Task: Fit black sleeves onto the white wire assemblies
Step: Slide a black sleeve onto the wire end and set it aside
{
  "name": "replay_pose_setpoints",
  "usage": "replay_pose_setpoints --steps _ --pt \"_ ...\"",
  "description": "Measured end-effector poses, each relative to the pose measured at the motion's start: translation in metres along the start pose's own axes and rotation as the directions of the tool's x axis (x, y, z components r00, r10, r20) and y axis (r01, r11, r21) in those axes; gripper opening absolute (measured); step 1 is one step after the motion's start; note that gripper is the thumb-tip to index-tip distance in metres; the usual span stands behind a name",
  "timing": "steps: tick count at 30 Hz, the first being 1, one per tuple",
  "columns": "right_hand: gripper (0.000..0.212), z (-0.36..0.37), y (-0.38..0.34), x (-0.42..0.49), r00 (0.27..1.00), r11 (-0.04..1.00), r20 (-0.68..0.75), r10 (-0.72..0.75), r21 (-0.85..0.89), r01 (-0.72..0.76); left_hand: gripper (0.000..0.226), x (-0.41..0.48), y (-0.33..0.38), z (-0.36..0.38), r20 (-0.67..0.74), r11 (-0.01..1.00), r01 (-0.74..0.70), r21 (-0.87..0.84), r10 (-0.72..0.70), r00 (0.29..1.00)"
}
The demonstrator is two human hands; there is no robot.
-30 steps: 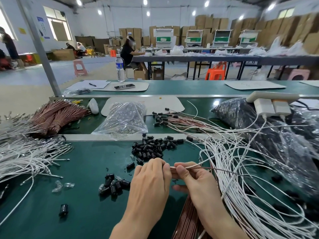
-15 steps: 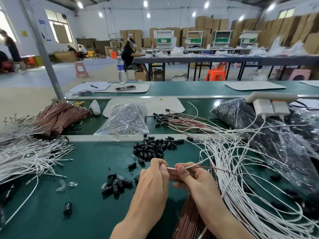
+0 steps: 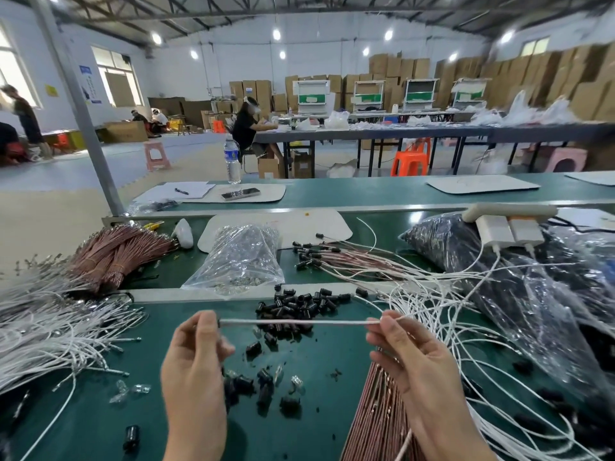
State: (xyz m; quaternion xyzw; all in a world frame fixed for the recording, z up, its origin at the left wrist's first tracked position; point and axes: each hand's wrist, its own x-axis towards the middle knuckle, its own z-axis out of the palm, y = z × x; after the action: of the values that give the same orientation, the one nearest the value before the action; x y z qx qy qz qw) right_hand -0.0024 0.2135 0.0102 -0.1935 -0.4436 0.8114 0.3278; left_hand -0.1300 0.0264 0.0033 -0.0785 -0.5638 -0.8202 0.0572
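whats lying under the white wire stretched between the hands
Loose black sleeves on the green bench, with the white wire crossing above them. Those sleeves beside the left hand are partly covered by it.

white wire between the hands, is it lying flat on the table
No, the left hand and right hand hold the white wire stretched above the green table.

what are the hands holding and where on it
A white wire, stretched level: the left hand pinches its left end, the right hand pinches it further along.
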Motion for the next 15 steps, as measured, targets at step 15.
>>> replay_pose_setpoints --steps 15 --pt "0.018 0.084 -0.087 0.026 0.928 0.979 0.317 -0.195 -0.002 0.206 0.023 0.060 0.096 0.038 -0.201 0.959 -0.240 -0.150 0.208 0.957"
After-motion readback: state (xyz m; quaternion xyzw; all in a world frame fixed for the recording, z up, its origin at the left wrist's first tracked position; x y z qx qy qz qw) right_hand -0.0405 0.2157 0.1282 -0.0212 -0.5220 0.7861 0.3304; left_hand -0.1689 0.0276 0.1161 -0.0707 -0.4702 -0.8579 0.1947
